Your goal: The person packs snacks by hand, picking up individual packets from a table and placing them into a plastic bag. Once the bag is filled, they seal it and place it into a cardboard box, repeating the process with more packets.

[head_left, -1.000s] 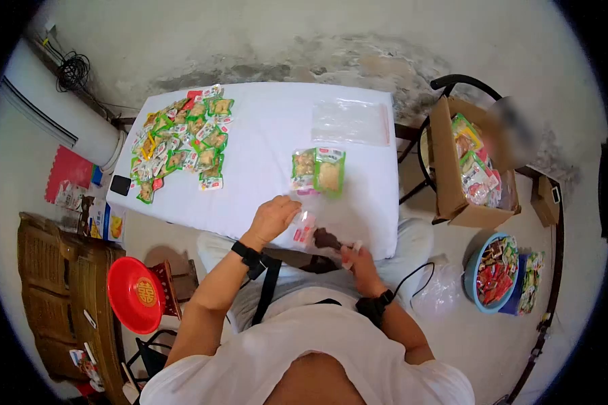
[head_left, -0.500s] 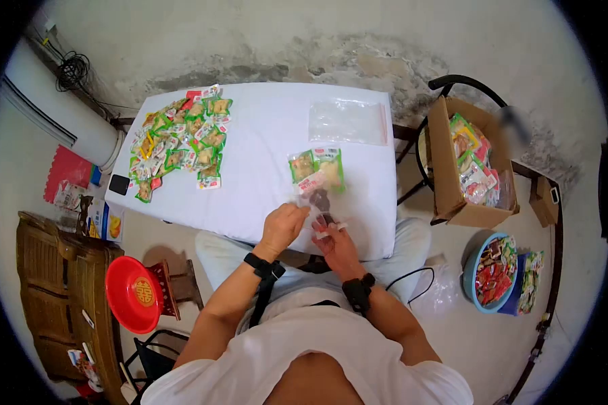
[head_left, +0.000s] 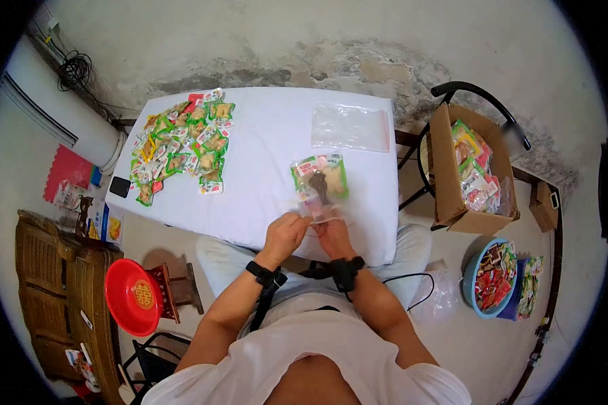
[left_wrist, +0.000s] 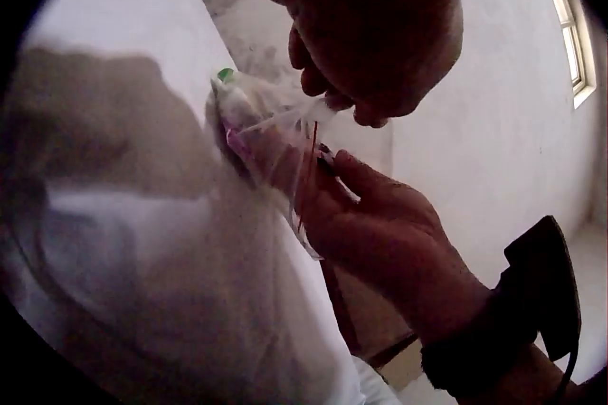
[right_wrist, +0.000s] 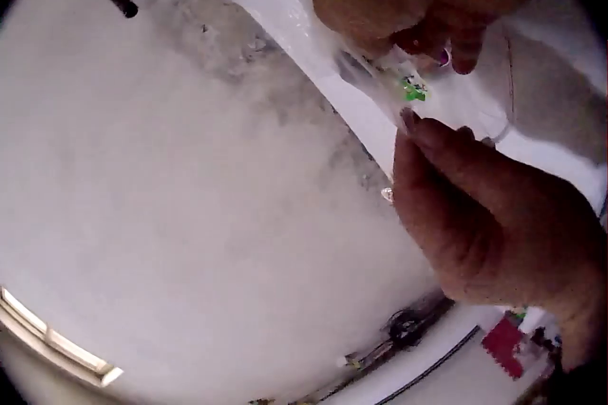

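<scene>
My left hand (head_left: 285,237) pinches the rim of a clear plastic bag (left_wrist: 302,172); a thin red line crosses the bag near its mouth. My right hand (head_left: 334,239) reaches into that mouth, its fingers curled at the near end of a dark brown food packet (head_left: 330,183). The bag and packet overlap two green-edged snack packets (head_left: 339,177) lying on the white-covered table (head_left: 263,148). Something pink (left_wrist: 237,142) shows through the bag. In the right wrist view, the left thumb and fingertips (right_wrist: 418,123) squeeze the film, while the right fingers are partly hidden.
Several green-and-white snack packets (head_left: 182,145) are heaped at the table's left, near a black phone (head_left: 119,187). A flat clear bag (head_left: 350,127) lies at the back right. Beyond stand a carton of packets (head_left: 450,179) and a blue basin (head_left: 471,287); a red basin (head_left: 125,297) is at left.
My right hand has moved left and forward, bringing the brown packet into the clear bag. The left hand has shifted slightly right, still pinching the rim. The bag now lies over the two packets.
</scene>
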`<state>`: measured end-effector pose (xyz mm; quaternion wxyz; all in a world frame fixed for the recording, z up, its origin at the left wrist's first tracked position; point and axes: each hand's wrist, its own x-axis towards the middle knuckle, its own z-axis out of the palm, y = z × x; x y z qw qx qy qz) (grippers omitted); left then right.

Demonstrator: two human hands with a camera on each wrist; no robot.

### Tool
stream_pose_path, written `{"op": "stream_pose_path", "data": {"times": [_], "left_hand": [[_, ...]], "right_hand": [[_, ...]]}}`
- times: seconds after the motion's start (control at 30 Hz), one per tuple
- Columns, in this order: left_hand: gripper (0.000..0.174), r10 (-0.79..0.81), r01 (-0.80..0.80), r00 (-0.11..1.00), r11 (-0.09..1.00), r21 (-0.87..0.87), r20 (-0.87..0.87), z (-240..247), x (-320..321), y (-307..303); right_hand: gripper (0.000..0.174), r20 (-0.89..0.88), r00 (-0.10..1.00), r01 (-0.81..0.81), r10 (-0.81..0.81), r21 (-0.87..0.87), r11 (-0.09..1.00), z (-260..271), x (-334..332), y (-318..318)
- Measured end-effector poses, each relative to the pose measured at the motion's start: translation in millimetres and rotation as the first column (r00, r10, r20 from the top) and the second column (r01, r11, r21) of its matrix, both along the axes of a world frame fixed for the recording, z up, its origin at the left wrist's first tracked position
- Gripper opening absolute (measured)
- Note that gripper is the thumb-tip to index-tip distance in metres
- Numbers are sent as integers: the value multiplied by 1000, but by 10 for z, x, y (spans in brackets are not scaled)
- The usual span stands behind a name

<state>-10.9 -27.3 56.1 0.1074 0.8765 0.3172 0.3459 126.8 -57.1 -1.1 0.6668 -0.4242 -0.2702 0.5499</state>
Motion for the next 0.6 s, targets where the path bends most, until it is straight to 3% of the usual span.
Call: {"op": "stream_pose_path", "data": {"times": [0.07,0.2,0.27,0.4,0.6], "left_hand": [[15,-2,2,1000,1000,-2,-4,-17,2,4],[12,-10,11,1000,1000,-19,14,30,20,-21],[12,-5,5,1000,1000,-25,23,33,24,-30],[10,-7,7,1000,1000,-20,20,34,6,-20],[9,-5,5,1000,1000,-8,-15,33,-23,-11]], "right_hand": [[13,-361,927,20,-101,-222,975,55,-10,35],[17,-338,931,40,-138,-283,958,12,-44,55],[20,-265,953,90,-149,-224,970,-101,-42,113],[23,-280,943,141,-178,-147,979,-120,-103,268],[24,-295,912,211,-286,-260,942,68,-160,296]]}}
